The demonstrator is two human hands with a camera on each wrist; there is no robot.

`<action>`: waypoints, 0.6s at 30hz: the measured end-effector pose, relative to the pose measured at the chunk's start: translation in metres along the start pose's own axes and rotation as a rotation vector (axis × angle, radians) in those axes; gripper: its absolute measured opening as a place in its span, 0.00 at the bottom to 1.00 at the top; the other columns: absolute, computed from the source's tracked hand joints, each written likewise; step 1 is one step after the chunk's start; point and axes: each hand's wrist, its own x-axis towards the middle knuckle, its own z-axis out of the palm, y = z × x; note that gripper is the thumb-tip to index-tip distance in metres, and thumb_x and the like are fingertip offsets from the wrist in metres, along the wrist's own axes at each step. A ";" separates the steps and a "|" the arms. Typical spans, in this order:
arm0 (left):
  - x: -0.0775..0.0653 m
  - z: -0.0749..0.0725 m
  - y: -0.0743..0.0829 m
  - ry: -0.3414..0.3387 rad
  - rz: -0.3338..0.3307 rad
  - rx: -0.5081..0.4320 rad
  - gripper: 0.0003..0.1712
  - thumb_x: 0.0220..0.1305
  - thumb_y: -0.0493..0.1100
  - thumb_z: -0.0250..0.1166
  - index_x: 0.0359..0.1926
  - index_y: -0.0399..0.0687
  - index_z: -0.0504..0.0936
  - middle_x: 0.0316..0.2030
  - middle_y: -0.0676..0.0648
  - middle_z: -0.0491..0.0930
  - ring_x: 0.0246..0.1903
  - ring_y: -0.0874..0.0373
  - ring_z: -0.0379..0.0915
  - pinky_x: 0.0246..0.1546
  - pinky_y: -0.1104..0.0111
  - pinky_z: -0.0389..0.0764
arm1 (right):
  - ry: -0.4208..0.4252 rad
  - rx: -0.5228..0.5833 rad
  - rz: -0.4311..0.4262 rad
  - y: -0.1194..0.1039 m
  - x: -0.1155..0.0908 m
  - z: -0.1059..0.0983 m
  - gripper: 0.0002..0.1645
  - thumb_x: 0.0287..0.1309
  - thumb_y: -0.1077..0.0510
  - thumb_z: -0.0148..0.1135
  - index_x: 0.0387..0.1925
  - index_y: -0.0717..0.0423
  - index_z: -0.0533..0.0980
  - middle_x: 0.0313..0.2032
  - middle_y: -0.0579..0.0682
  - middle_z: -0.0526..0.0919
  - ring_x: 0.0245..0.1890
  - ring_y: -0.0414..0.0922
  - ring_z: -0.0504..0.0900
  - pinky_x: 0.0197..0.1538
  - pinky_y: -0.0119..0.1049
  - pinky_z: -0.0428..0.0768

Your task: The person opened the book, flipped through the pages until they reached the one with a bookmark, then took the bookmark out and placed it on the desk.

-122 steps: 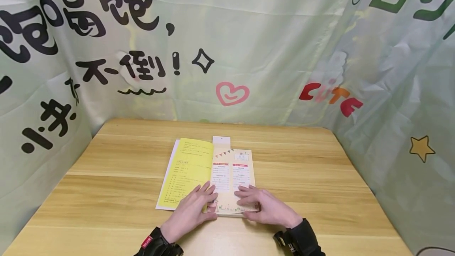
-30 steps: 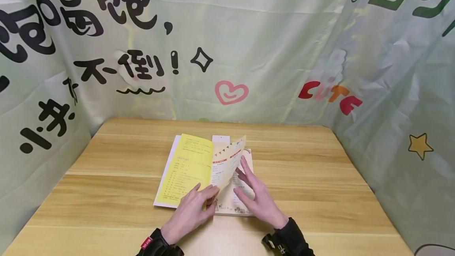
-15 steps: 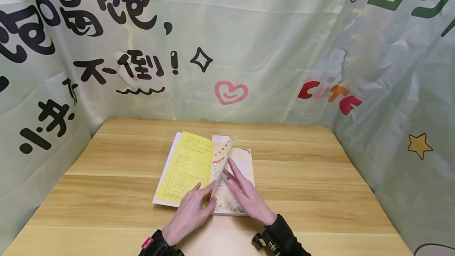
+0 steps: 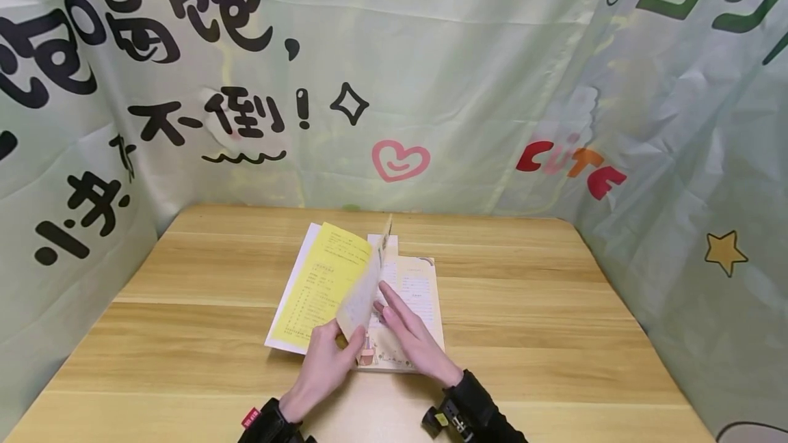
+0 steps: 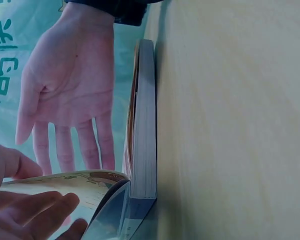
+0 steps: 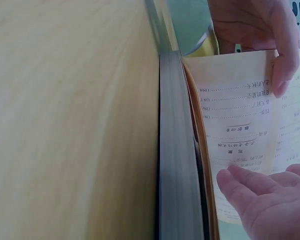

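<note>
An open book [image 4: 421,296] lies on the wooden table, its yellow page [image 4: 320,279] on the left. One cream page [image 4: 362,298] stands up over the middle, curving leftward. My left hand [image 4: 325,359] pinches that page near its lower edge, with the thumb on one face, as the right wrist view shows. My right hand [image 4: 414,339] is beside the raised page's right face, fingers extended; whether they touch it I cannot tell. In the left wrist view the right hand [image 5: 72,80] shows its palm and straight fingers. The book's thick page block [image 6: 180,150] stands out in the right wrist view.
A pale strip [image 4: 392,243] sticks out past the book's top edge. Behind the wooden table [image 4: 523,306] hangs a light green printed cloth [image 4: 468,87], which also closes off both sides. Each wrist wears a black band with a device.
The cream page has risen from lying flat on the right and swung left past upright. My right hand has moved left with it, and my left hand has come to pinch its lower edge.
</note>
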 end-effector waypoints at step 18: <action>0.003 -0.017 -0.001 0.211 -0.130 -0.169 0.28 0.63 0.31 0.65 0.65 0.38 0.75 0.53 0.34 0.84 0.40 0.51 0.88 0.37 0.74 0.87 | -0.103 -0.190 0.108 0.002 0.007 0.008 0.37 0.80 0.44 0.36 0.79 0.57 0.47 0.80 0.54 0.48 0.80 0.50 0.51 0.81 0.53 0.49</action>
